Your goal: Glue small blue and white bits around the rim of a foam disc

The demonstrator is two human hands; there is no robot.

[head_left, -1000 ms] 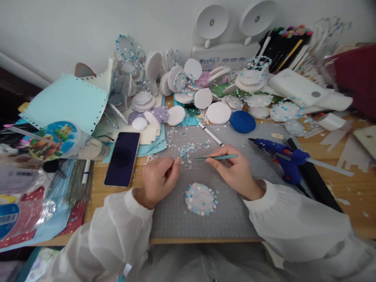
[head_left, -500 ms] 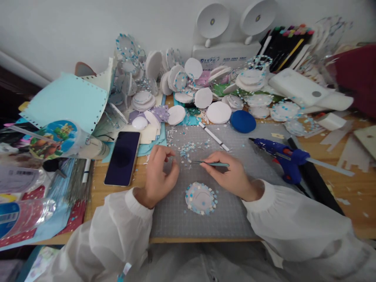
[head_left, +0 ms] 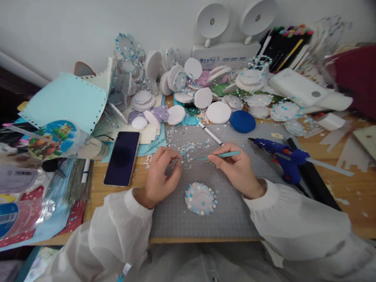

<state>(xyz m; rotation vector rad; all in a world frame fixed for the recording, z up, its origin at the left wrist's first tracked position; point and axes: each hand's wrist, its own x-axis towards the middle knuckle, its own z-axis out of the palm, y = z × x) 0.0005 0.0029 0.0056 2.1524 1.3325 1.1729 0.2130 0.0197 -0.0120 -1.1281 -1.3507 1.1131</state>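
My right hand (head_left: 235,166) pinches a pair of teal tweezers (head_left: 226,154), whose thin tips point left toward a scatter of tiny blue and white paper pieces (head_left: 188,149) on the grey cutting mat (head_left: 173,225). Left of those pieces is my left hand (head_left: 163,174), its fingers curled, with a gap between thumb and forefinger and nothing visible in it. Below and between both hands lies a round white disc (head_left: 202,198), its rim ringed with small blue and white pieces. A white pen (head_left: 210,133) rests on the mat just beyond my right hand.
A blue glue gun (head_left: 282,154) lies at the right, and a phone (head_left: 122,158) at the left beside a lidded cup (head_left: 70,141). White discs (head_left: 219,112) and a blue round pad (head_left: 243,121) crowd the back, before a two-headed lamp (head_left: 226,55).
My right hand has shifted slightly right and up, and the tweezers now lean with their back end higher. My left hand has edged a little to the right.
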